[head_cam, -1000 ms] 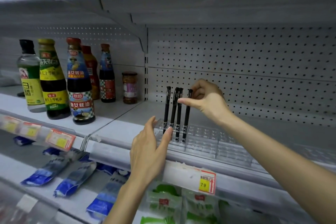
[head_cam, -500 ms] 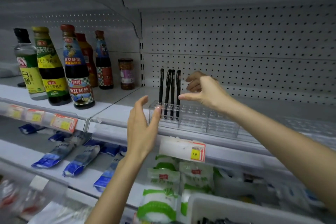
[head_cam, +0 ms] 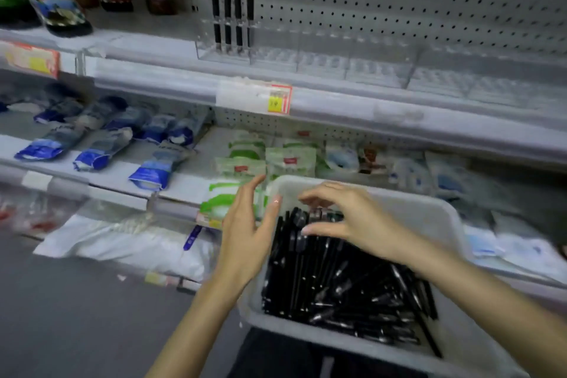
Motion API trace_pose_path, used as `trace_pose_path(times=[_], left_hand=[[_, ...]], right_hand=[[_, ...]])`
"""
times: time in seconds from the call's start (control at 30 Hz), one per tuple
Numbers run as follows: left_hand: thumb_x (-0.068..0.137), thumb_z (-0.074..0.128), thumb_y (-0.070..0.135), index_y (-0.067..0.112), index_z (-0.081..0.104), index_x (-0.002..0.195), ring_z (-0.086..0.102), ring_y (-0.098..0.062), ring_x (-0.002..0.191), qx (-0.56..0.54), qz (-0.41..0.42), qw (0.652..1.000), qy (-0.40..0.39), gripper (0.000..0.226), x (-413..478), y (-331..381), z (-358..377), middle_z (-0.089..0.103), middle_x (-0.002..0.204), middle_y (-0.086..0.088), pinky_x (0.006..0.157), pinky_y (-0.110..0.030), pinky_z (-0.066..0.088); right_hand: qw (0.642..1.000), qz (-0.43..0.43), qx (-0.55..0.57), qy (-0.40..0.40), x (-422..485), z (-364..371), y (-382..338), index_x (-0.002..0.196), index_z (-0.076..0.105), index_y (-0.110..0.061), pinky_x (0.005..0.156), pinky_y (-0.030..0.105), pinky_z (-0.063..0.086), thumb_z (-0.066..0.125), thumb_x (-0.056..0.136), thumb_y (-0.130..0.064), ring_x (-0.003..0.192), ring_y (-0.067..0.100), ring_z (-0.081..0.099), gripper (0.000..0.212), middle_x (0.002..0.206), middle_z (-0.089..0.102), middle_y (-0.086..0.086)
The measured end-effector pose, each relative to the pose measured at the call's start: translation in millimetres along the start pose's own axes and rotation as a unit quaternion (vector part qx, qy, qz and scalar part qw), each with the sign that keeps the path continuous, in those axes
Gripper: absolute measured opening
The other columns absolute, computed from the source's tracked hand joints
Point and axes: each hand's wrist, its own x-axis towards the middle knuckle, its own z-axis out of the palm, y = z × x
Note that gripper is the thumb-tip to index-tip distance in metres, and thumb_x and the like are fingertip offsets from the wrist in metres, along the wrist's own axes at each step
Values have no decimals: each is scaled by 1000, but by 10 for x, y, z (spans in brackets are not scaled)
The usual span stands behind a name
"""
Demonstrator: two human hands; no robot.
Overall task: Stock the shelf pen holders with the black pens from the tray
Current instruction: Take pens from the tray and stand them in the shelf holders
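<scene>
The left hand (head_cam: 245,239) is held open beside the far left corner of the tray (head_cam: 429,202), its fingers straight and together, pointing away from the person. Its thumb leans towards the tray's left wall, and the forearm rises from the lower edge of the view. Whether this hand touches the wall is unclear.

The right hand (head_cam: 352,221) reaches in from the right over the tray's far end, wrist raised, fingers arched downward and thumb stretched out beneath them. The fingertips and thumb bracket the ends of a few black pens (head_cam: 337,285). The blur hides whether they pinch one, so its grip cannot be told.

The pens lie heaped in the tray, most of them lengthwise.

On the shelf (head_cam: 153,83) above, a clear pen holder (head_cam: 306,52) stands along the front edge. Four pens (head_cam: 233,9) stand upright at the holder's left end.
</scene>
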Motion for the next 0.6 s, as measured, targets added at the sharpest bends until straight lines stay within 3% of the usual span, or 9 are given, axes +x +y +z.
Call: trace_pose_path(times=[0.1,0.2,0.37,0.5,0.6], left_hand=[[97,48,37,22,32,145,31,-1,131,41,-36,995,-78,53,-83,-108,149,36,145,11,102,-11,20],[96,41,43,19,25,150,19,-5,142,61,-61,988,-132,61,-146,-193,253,26,155,6,106,-8,9],[90,31,52,26,21,150,13,7,139,45,-77,988,-129,67,-223,-259,276,21,150,19,103,3,4],[93,29,52,28,23,150,12,11,138,23,-91,987,-128,62,-235,-278,269,19,150,21,105,1,5],[95,29,55,27,25,149,14,9,139,15,-99,987,-126,61,-222,-303,277,21,152,19,110,-5,8]], right_hand=[[994,66,-41,-71,-215,335,397,130,55,-20,103,23,37,68,77,-50,121,10,49,62,128,55,-5],[987,83,-89,-101,-275,529,618,138,46,-18,110,23,27,63,81,-53,129,12,38,69,139,47,-3],[972,56,-199,-111,-147,696,725,148,27,-12,115,31,18,51,85,-61,140,17,20,83,152,29,2],[971,47,-214,-99,-76,799,766,146,32,-12,116,33,12,48,84,-65,143,19,13,83,153,27,1],[980,35,-187,-55,-105,865,756,142,39,-16,113,27,12,52,83,-62,140,16,21,76,147,37,-1]])
